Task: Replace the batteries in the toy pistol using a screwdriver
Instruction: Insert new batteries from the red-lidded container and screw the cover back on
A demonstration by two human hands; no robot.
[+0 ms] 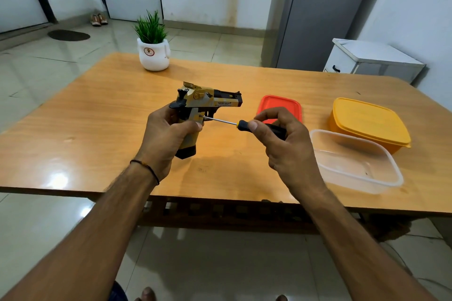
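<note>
While the left hand gripped the toy pistol above the table's middle, the right hand pinched the screwdriver, tip at the grip's screw; unscrewing seemingly underway; next, steady turning.

1 toy pistol; 1 screwdriver; 2 tubs; 1 lid; 1 plant

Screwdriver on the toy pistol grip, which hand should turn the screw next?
Right. The right hand already holds the screwdriver by its handle, tip at the grip of the toy pistol. The left hand is wrapped around that grip, steadying it.
</note>
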